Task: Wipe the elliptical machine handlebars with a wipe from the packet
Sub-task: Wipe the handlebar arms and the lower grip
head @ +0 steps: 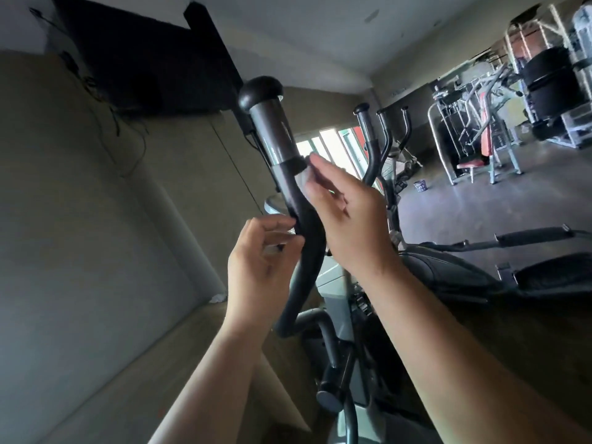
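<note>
A dark curved handlebar (282, 174) with a round black cap rises through the middle of the head view. My right hand (346, 216) presses a pale wipe (302, 182) against the bar just below its black collar, fingers pinched on the wipe. My left hand (262, 261) is lower, its fingertips touching the left side of the same bar; its fingers curl around something small that I cannot make out. No packet shows in the frame.
A second pair of handlebars (374, 145) stands behind to the right. The elliptical's body and pedals (480, 267) lie lower right. Other gym machines (480, 129) fill the far right. A dark wall-mounted screen (150, 59) hangs upper left, close to a beige wall (80, 203).
</note>
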Tool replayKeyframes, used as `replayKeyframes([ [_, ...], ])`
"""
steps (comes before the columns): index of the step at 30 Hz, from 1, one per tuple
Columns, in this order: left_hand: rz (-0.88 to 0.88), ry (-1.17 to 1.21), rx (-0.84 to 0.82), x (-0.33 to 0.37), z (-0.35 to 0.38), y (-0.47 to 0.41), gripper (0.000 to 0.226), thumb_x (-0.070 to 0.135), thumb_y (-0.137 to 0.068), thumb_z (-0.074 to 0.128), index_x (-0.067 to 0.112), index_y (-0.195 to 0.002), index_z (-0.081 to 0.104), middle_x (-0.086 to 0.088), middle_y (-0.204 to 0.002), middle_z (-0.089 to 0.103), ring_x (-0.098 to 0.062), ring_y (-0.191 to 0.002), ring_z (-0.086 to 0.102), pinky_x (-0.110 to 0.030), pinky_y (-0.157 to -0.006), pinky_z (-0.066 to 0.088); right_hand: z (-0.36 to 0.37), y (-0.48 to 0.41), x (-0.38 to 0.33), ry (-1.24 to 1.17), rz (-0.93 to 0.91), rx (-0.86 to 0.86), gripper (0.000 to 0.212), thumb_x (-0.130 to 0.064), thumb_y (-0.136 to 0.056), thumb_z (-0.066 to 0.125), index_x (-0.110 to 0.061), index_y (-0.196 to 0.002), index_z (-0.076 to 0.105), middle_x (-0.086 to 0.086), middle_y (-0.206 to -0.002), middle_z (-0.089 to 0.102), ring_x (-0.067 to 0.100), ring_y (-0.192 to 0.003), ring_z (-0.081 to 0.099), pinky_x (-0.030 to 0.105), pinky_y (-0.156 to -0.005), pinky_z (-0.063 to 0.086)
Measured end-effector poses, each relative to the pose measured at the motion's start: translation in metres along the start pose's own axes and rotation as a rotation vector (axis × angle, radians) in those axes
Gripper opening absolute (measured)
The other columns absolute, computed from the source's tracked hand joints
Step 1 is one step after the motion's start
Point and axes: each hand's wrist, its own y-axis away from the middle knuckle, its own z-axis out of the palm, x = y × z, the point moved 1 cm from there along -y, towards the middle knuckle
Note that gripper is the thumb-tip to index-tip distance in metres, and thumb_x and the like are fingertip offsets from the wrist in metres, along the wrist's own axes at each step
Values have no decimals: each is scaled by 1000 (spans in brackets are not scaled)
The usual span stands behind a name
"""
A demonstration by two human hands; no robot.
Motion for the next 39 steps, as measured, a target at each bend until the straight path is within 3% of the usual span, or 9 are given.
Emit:
replayKeyframes([
  [5,-7,-57,34,2,1,7,26,7,-89,75,31,-97,68,-3,-102,72,-8,-90,75,-16,-73,54,0,78,12,-152,116,64,36,-9,-101,67,-4,-137,66,4,-124,77,9,-114,73,31,-97,60],
  [8,-16,-79,23,2,3,13,27,6,-86,78,28,-98,69,-2,-104,72,-10,-90,76,-13,-74,54,1,96,12,-341,273,100,30,-8,-100,68,-8,-130,71,1,-114,80,4,-102,74,23,-92,56],
  [13,-8,-165,2,4,1,25,23,2,-85,79,17,-101,73,6,-101,66,-5,-89,74,-10,-76,54,8,95,16,-345,295,143,18,-13,-101,67,-7,-115,76,-5,-92,79,8,-88,73,29,-83,57],
  [18,-86,-249,27,-12,-5,55,19,8,-84,79,20,-98,75,10,-97,66,3,-86,68,-3,-65,49,-1,136,33,-176,373,38,28,-12,-95,75,-39,-103,75,-12,-82,80,3,-75,75,13,-71,54],
  [21,-127,-249,0,-26,-6,78,18,11,-83,80,24,-94,75,12,-95,68,4,-85,67,-2,-65,47,-15,132,43,-108,344,-19,22,-10,-94,76,-31,-101,79,0,-84,80,9,-76,74,23,-75,59],
  [24,-213,-213,-106,-48,1,99,21,14,-83,79,33,-91,73,14,-94,71,4,-85,68,-7,-69,51,-33,132,49,46,326,-102,16,-10,-93,76,-20,-105,81,-11,-94,81,2,-87,74,20,-82,56],
  [28,-244,-203,-299,-81,19,115,22,27,-85,78,28,-106,73,15,-103,71,3,-90,69,-30,-85,60,-59,137,55,307,240,-158,17,-7,-93,75,-11,-108,80,-7,-99,80,-4,-91,73,12,-84,53],
  [34,-248,-210,-425,-102,62,106,38,43,-88,68,27,-123,70,6,-120,68,-11,-110,66,-31,-99,52,-100,135,74,473,278,-197,13,-9,-92,77,-11,-105,81,-4,-92,81,2,-83,74,17,-78,56],
  [39,-277,-221,-460,-110,97,90,42,35,-95,63,24,-136,63,1,-133,63,-20,-124,60,-34,-107,46,-126,117,95,528,334,-190,7,-11,-93,76,-14,-97,81,5,-81,80,17,-77,73,23,-77,56],
])
